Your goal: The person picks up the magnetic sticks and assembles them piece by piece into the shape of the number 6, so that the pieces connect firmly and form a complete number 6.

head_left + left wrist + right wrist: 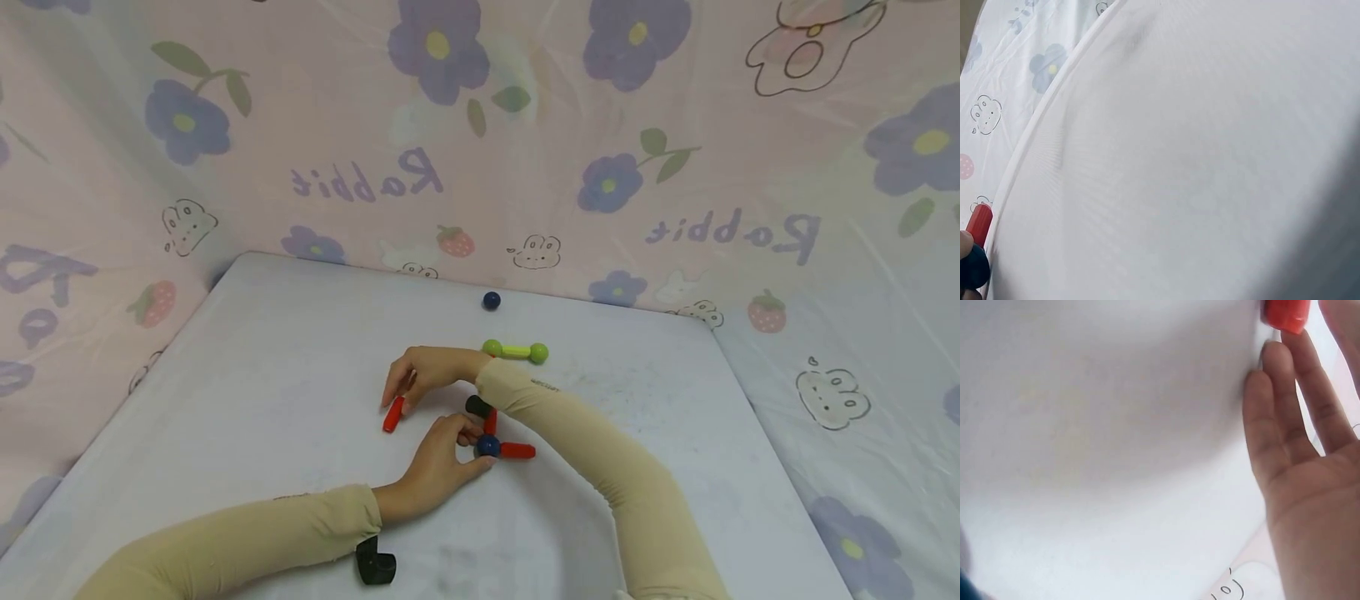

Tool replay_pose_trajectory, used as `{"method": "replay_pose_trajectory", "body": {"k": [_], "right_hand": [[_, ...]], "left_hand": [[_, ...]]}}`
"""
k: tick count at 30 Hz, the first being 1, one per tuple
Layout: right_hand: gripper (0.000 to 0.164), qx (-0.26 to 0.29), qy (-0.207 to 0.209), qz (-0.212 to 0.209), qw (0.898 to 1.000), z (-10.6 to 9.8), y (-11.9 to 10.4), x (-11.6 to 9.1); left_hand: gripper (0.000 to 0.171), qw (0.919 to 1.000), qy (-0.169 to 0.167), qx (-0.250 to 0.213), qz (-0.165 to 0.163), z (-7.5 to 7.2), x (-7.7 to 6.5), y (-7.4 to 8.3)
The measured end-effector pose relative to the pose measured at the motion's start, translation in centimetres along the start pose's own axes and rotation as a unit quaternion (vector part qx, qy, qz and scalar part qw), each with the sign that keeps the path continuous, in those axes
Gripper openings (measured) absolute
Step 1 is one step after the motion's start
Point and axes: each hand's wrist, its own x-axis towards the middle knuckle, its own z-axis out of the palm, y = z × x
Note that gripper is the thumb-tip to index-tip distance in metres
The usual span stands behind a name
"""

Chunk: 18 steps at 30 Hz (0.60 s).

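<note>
In the head view my left hand [435,471] pinches a dark blue ball [487,447] between thumb and fingers, low over the white table. One red rod [518,451] juts from the ball to the right; a second red rod [491,423] points away from me. By that second rod's far end is a black piece [477,406]; whether they join I cannot tell. Farther forward and left, my right hand [431,369] holds a loose red rod [393,414] by its upper end. The right wrist view shows this rod [1286,314] at the fingertips.
Beyond my right wrist lies a yellow-green rod [516,352] with a green ball at each end. Another dark blue ball [491,301] sits near the table's back edge. A black curved piece [376,563] lies beside my left sleeve. Patterned curtain [525,167] surrounds the table.
</note>
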Motion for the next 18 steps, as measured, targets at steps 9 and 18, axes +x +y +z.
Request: {"method": "replay_pose_trajectory", "body": {"k": [9,18], "right_hand": [[0.028,0.003,-0.022,0.0,1.0,0.63,0.05,0.59],[0.027,-0.03,-0.018,0.011,0.999,0.94,-0.01,1.06]], "left_hand": [[0.038,0.9998,-0.009,0.012,-0.01,0.0,-0.06,0.12],[0.038,0.9998,-0.007,0.012,-0.013,0.06,-0.01,0.17]]}}
